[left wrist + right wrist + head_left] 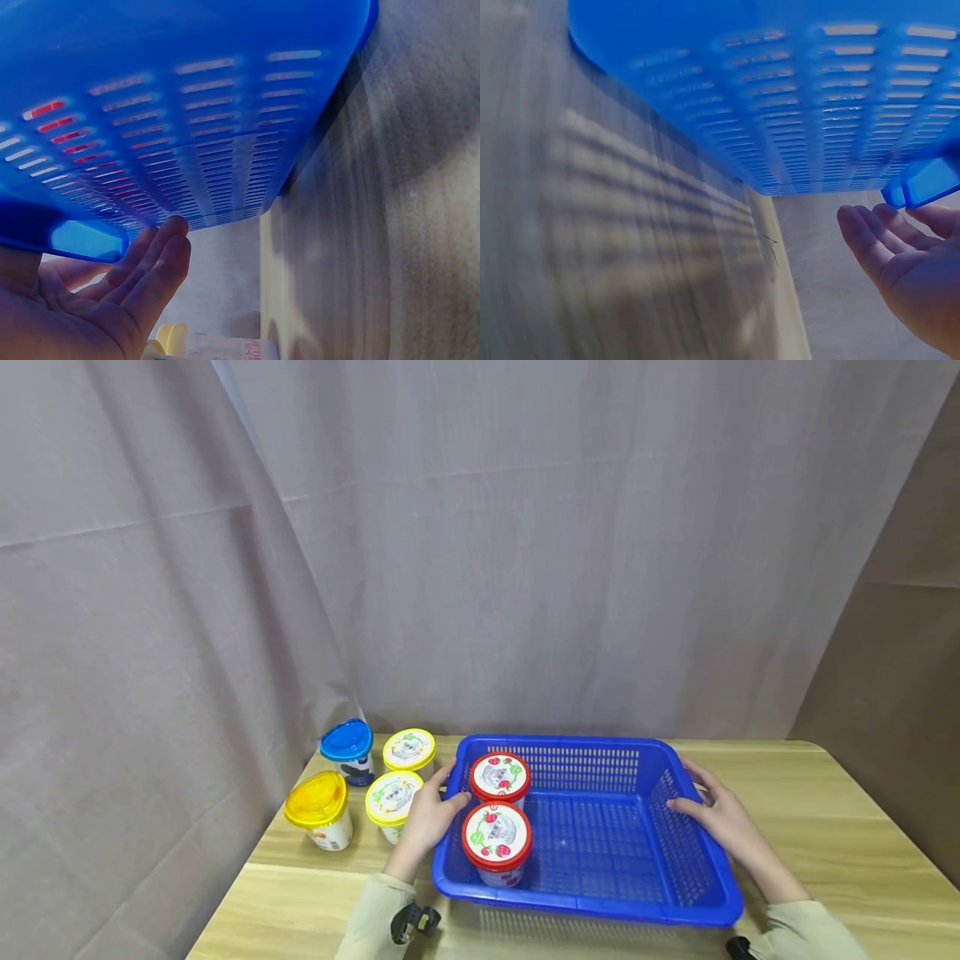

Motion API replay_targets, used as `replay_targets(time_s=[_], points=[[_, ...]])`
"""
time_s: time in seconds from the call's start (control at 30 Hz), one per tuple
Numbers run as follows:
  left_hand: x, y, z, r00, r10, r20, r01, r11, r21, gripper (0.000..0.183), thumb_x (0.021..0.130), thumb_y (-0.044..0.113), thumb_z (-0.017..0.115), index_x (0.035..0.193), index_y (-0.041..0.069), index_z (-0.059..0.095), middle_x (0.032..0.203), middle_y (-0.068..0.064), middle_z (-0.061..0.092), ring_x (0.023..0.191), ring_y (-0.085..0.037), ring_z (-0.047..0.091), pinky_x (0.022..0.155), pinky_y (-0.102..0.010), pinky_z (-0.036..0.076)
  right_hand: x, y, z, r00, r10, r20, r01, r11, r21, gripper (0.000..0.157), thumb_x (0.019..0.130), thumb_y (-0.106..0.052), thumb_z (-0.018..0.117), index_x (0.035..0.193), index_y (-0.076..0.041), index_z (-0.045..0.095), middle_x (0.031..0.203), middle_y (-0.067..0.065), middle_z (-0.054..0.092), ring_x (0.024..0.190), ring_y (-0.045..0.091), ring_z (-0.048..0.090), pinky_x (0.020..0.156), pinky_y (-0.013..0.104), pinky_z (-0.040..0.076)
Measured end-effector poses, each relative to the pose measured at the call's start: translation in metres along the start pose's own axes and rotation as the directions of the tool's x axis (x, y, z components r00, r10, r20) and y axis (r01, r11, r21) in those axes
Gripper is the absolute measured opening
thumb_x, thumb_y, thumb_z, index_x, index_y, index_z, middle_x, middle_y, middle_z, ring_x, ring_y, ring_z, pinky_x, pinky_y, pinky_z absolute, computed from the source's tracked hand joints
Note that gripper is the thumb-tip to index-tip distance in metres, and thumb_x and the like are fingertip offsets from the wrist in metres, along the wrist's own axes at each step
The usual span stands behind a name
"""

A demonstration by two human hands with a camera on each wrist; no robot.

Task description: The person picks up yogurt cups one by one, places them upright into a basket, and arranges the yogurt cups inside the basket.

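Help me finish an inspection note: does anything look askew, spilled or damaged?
Slightly odd: a thin dark squiggle at the table edge in the right-wrist view looks stray; thread or mark, I can't tell. Otherwise nothing stands out: the red-lidded tubs stand upright in the blue basket.

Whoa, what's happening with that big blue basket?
A person is holding the blue basket at its two ends: the left hand grips one end and the right hand grips the other. Two red-lidded tubs are inside, at the left end. Three yellow-lidded tubs and a blue-lidded tub are outside it, on the wooden table, to the left.
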State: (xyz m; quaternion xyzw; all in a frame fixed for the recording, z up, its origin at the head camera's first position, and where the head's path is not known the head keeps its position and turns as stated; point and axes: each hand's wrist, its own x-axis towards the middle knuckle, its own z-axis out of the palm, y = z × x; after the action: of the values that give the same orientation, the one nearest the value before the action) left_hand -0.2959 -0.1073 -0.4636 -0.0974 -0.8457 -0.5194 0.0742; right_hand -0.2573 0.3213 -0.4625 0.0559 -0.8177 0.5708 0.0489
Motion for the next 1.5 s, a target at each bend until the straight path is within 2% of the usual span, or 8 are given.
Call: replay_targets(time_s=[0.17, 0.3, 0.43, 0.57, 0.67, 0.83, 1.1, 1.5], points=[[0.0038, 0.0020, -0.0013, 1.000, 0.010, 0.001, -0.010, 1.000, -0.001, 0.064, 0.090, 0.012, 0.069, 0.150, 0.003, 0.047, 0.125, -0.022, 0.062, 0.100, -0.032, 0.067, 0.088, -0.049, 0.054, -0.0001, 0.0007, 0.0005, 0.999, -0.014, -0.041, 0.016, 0.998, 0.060, 0.076, 0.096, -0.004, 0.062, 0.157, 0.006, 0.017, 0.149, 0.032, 0.034, 0.097, -0.010, 0.057, 0.073, 0.030, 0.059], [0.0041, 0.0035, -0.0030, 1.000, 0.014, -0.007, -0.014, 1.000, -0.010, 0.065, 0.090, 0.013, 0.070, 0.149, 0.003, 0.047, 0.126, -0.022, 0.062, 0.100, -0.031, 0.067, 0.088, -0.048, 0.054, 0.0011, 0.0035, 0.0017, 0.997, -0.038, -0.063, 0.045, 0.992, 0.120, 0.075, 0.094, 0.000, 0.062, 0.157, 0.006, 0.020, 0.131, -0.001, 0.058, 0.099, -0.010, 0.058, 0.075, 0.026, 0.057], [0.0034, 0.0038, -0.0047, 1.000, 0.009, -0.013, -0.009, 1.000, -0.012, 0.065, 0.089, 0.013, 0.070, 0.149, 0.004, 0.047, 0.127, -0.022, 0.063, 0.100, -0.032, 0.067, 0.088, -0.049, 0.054, 0.0018, 0.0066, 0.0034, 0.998, -0.035, -0.059, 0.049, 0.969, 0.243, 0.072, 0.093, 0.005, 0.061, 0.157, -0.006, 0.029, 0.112, -0.025, 0.062, 0.096, -0.001, 0.064, 0.073, 0.028, 0.058], [0.0023, 0.0043, -0.0059, 1.000, 0.002, -0.013, -0.002, 1.000, -0.013, 0.065, 0.090, 0.013, 0.069, 0.150, 0.004, 0.047, 0.127, -0.022, 0.062, 0.101, -0.033, 0.067, 0.089, -0.049, 0.054, 0.0013, 0.0075, 0.0047, 0.999, -0.016, -0.052, 0.032, 0.944, 0.330, 0.065, 0.093, 0.006, 0.058, 0.143, -0.032, 0.042, 0.110, -0.022, 0.065, 0.089, 0.008, 0.068, 0.069, 0.034, 0.060], [0.0013, 0.0041, -0.0063, 1.000, -0.005, -0.014, 0.005, 1.000, -0.017, 0.065, 0.090, 0.014, 0.069, 0.150, 0.005, 0.046, 0.128, -0.022, 0.062, 0.102, -0.032, 0.067, 0.090, -0.049, 0.054, 0.0008, 0.0068, 0.0056, 0.999, -0.009, -0.039, 0.022, 0.931, 0.363, 0.064, 0.093, 0.006, 0.057, 0.138, -0.038, 0.044, 0.110, -0.019, 0.067, 0.087, 0.013, 0.070, 0.068, 0.036, 0.061], [0.0002, 0.0031, -0.0061, 1.000, -0.007, -0.015, 0.006, 1.000, -0.024, 0.064, 0.091, 0.014, 0.069, 0.150, 0.005, 0.047, 0.128, -0.022, 0.062, 0.102, -0.033, 0.067, 0.090, -0.049, 0.054, -0.0004, 0.0052, 0.0070, 0.999, 0.004, -0.034, 0.009, 0.930, 0.367, 0.066, 0.093, 0.005, 0.058, 0.148, -0.028, 0.040, 0.109, -0.018, 0.067, 0.086, 0.015, 0.070, 0.069, 0.037, 0.061], [-0.0004, 0.0015, -0.0044, 1.000, -0.003, -0.012, 0.002, 1.000, -0.014, 0.064, 0.091, 0.015, 0.070, 0.150, 0.004, 0.047, 0.126, -0.022, 0.062, 0.101, -0.032, 0.066, 0.089, -0.050, 0.054, -0.0028, 0.0074, 0.0060, 1.000, 0.015, -0.022, -0.005, 0.926, 0.377, 0.066, 0.093, 0.003, 0.057, 0.145, -0.033, 0.041, 0.111, -0.021, 0.066, 0.088, 0.015, 0.070, 0.070, 0.037, 0.061], [-0.0016, 0.0021, -0.0023, 0.998, 0.044, -0.039, -0.041, 0.997, 0.063, 0.061, 0.092, 0.022, 0.073, 0.144, 0.000, 0.052, 0.121, -0.021, 0.066, 0.098, -0.030, 0.068, 0.083, -0.045, 0.057, -0.0042, 0.0062, 0.0025, 0.998, 0.046, -0.038, -0.031, 0.945, 0.326, 0.071, 0.093, 0.002, 0.058, 0.156, -0.019, 0.031, 0.107, -0.022, 0.065, 0.085, 0.015, 0.070, 0.069, 0.038, 0.061]])
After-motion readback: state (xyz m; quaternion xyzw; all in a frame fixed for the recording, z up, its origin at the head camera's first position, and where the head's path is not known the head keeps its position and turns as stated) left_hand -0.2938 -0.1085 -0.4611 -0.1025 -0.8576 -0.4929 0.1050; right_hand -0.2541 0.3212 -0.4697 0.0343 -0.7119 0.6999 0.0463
